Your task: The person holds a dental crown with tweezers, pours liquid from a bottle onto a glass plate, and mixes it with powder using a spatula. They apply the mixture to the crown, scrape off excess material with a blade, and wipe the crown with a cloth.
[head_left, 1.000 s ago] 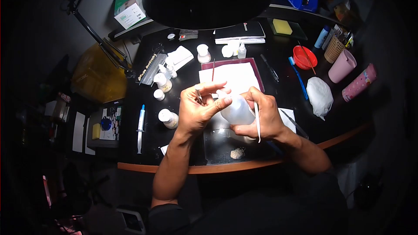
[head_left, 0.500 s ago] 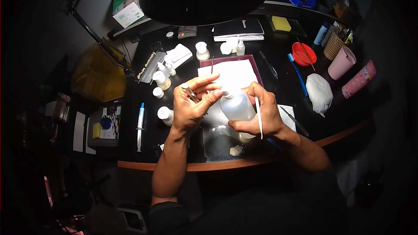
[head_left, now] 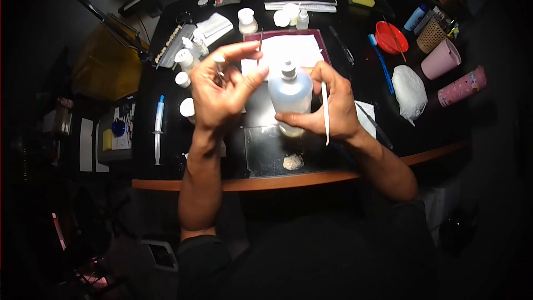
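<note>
A translucent plastic bottle (head_left: 290,95) stands upright in the grip of my right hand (head_left: 336,103), above the desk mat. Its narrow white top (head_left: 288,70) points up; glare hides whether a cap is on. A thin white stick-like tool (head_left: 326,114) is also tucked in that hand, hanging downward. Left of the bottle, my left hand (head_left: 222,91) has its index finger and thumb apart. Its other fingers curl around a small metal tool (head_left: 220,71), mostly hidden in the palm. Beyond the hands, a bright white paper (head_left: 291,47) lies on a dark red board (head_left: 327,50).
White jars and bottles (head_left: 183,60) stand at left, near a syringe (head_left: 159,130). At right are a red bowl (head_left: 383,41), a blue toothbrush (head_left: 382,64), a white bag (head_left: 409,91) and a pink cup (head_left: 441,60). A pale lump (head_left: 293,161) lies near the wooden edge (head_left: 266,185).
My left hand has drawn away leftward from the bottle top, and its thumb and index finger have spread. My right hand still grips the bottle. The view has tilted down.
</note>
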Tool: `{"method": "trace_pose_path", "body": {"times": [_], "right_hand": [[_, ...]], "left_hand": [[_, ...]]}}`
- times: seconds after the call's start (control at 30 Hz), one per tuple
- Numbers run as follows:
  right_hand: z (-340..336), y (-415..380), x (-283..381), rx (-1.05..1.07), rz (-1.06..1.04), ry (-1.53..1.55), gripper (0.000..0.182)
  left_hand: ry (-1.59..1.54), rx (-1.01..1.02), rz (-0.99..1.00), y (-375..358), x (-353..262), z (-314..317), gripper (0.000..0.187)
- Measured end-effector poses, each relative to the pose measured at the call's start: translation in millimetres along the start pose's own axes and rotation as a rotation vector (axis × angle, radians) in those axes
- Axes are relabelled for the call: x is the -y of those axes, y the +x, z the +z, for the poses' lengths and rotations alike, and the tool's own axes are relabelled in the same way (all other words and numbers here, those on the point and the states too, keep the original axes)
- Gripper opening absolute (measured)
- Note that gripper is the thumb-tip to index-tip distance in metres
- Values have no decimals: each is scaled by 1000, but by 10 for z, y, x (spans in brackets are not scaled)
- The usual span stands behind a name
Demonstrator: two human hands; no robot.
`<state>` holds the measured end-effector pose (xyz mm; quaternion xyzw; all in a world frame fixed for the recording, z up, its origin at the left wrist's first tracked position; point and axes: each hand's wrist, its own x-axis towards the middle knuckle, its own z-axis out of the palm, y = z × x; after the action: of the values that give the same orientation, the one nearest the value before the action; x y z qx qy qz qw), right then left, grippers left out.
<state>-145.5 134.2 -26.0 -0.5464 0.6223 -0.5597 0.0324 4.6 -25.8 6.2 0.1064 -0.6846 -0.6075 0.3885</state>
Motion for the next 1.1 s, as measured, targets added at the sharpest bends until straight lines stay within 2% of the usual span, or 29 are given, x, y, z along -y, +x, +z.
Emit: {"method": "trace_pose_path", "body": {"times": [0.1, 0.17, 0.3, 0.4, 0.5, 0.53, 0.57, 0.6, 0.63, 0.7, 0.77, 0.8, 0.83, 0.87, 0.9, 0.97, 1.07, 1.1], "right_hand": [[124, 6, -108, -48, 77, 157, 62], [111, -3, -122, 15, 78, 88, 60], [153, -13, -117, 57, 33, 62, 57], [159, -13, -158, 61, 3, 79, 62], [48, 28, -95, -19, -64, 157, 65], [-96, 48, -83, -20, -94, 71, 60], [-146, 20, -51, -110, -83, 160, 48], [-271, -30, 19, -104, -12, 241, 48], [-384, -100, 108, -94, 61, 321, 56], [-423, -340, 302, -86, 156, 169, 68], [-318, -714, 366, -86, 208, 70, 46], [-249, -935, 375, -87, 215, 151, 31], [-176, -1100, 451, -88, 326, 168, 17], [-104, -1219, 371, -41, 180, 122, 8], [-47, -1260, 449, -30, 176, 68, 5], [-41, -1199, 486, 70, -78, -122, 10], [-15, -1203, 494, 87, -102, -142, 16], [-14, -1190, 490, 109, -118, -155, 17]], "left_hand": [[93, -121, -144, 57, -11, -130, 28], [173, -181, -144, 69, 22, -156, 22], [285, -116, -146, 83, 89, -167, 11], [249, -71, -254, 94, 93, -201, 17], [151, 49, -251, 130, 140, -435, 26], [250, 52, -204, 140, 129, -465, 30], [307, 4, -170, 142, 108, -454, 31], [363, -49, -138, 142, 85, -423, 31], [419, -105, -109, 129, 75, -423, 32], [552, -96, 15, 135, 132, -496, 35], [584, -63, 110, 124, 178, -560, 39], [627, -63, 93, 119, 164, -576, 42], [639, -83, 64, 113, 135, -563, 43], [650, -101, 35, 100, 96, -524, 44], [661, -116, 5, 89, 72, -489, 44], [650, -125, -43, 79, 69, -456, 45], [643, -108, -71, 78, 86, -429, 44], [655, -95, -47, 85, 86, -426, 39]]}}
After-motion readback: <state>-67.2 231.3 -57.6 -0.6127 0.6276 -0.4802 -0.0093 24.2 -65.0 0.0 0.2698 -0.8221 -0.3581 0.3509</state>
